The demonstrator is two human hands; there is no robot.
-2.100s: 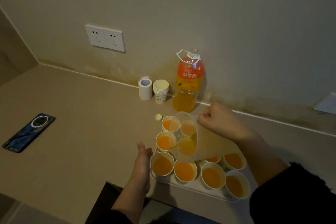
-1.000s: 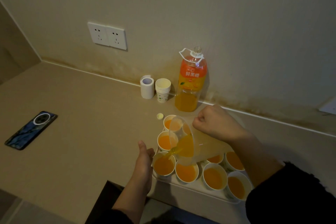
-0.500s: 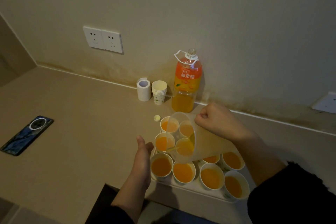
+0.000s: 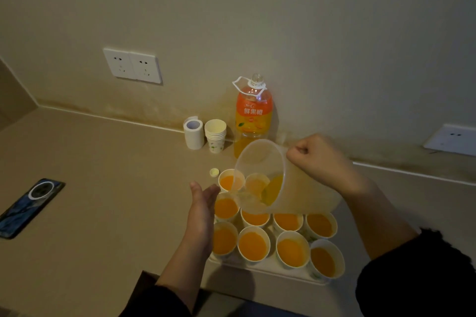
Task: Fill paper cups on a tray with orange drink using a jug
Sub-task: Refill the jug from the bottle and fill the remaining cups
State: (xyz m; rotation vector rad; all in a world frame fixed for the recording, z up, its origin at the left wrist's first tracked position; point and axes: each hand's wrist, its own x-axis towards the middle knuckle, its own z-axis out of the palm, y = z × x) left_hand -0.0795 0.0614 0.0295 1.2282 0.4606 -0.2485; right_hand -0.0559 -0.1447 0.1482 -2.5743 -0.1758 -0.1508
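Note:
My right hand point(image 4: 320, 159) grips the handle of a clear plastic jug point(image 4: 268, 177), tilted on its side above the tray with a little orange drink pooled near its mouth. Under it, several paper cups point(image 4: 253, 246) of orange drink stand in rows on a white tray point(image 4: 268, 269). One cup point(image 4: 230, 179) at the back left sits just under the jug's lip. My left hand point(image 4: 202, 210) is flat, fingers straight, against the tray's left side next to the leftmost cups. The jug hides part of the middle row.
Against the wall stand an orange drink bottle point(image 4: 253, 116), a stack of spare paper cups point(image 4: 215, 135) and a white roll point(image 4: 193, 132). A small yellow cap point(image 4: 214, 172) lies by the tray. A phone point(image 4: 28, 206) lies at far left. The counter's front edge runs just below the tray.
The jug has lifted and swung back from the front-left cups toward the back row, with much less drink in it. My left hand stays beside the tray.

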